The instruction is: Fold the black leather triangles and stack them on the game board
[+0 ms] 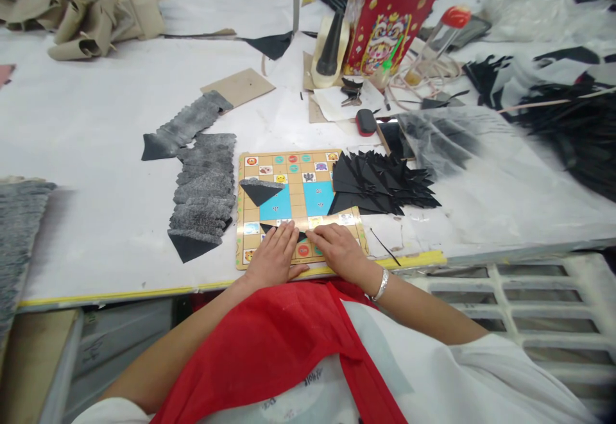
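Note:
A patterned game board [298, 203] with animal pictures lies near the table's front edge. On it rests a thin black triangular piece [269, 228], partly covered by my hands. My left hand [275, 252] lies flat over this piece, fingers stretched out. At its right tip, my right hand [341, 252] has its thumb and fingers closed on the end; the exact grip is partly hidden. Another black triangular piece with a grey fuzzy edge [262, 190] sits on the board's left side. A fanned pile of black triangular pieces [385, 183] overlaps the board's right side.
Overlapping grey-edged pieces [202, 186] run along the left. Behind stand a red decorated box [392, 23], a tape-like holder with a black cone [331, 52] and a red-capped bottle [447, 33]. Clear plastic sheeting [500, 167] covers the right; beige pieces [106, 7] are heaped back left.

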`<state>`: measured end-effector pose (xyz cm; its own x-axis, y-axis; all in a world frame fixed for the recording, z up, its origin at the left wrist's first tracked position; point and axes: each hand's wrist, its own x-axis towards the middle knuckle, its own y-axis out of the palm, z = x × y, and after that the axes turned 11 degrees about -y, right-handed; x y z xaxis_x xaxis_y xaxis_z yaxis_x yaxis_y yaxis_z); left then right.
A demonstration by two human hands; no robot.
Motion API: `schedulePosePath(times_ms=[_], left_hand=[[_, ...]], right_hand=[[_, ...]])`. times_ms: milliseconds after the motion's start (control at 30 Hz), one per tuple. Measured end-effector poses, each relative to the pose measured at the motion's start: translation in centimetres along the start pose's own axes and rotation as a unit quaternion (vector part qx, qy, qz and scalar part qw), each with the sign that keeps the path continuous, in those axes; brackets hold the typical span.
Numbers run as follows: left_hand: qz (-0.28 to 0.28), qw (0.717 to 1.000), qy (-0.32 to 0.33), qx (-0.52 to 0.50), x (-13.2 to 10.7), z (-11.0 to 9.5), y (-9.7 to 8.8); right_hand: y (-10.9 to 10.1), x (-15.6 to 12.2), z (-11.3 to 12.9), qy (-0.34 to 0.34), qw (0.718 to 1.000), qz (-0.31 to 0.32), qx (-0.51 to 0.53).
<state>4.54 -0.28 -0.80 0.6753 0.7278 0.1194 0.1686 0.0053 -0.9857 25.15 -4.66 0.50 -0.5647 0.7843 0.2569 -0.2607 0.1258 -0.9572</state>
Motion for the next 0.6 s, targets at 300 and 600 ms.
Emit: schedulePosePath(times_ms=[300,600], left_hand=[[0.021,1.0,-0.013,0.011,0.1,-0.4,-0.2],[0.023,0.999,-0.038,0.01,0.1,-0.6,-1.0]], right_hand=[[-1.1,0.4,0.5,0.002,0.998,0.065,-0.011],[-0.2,0.5,2.0,0.023,0.999,0.037,-0.033]])
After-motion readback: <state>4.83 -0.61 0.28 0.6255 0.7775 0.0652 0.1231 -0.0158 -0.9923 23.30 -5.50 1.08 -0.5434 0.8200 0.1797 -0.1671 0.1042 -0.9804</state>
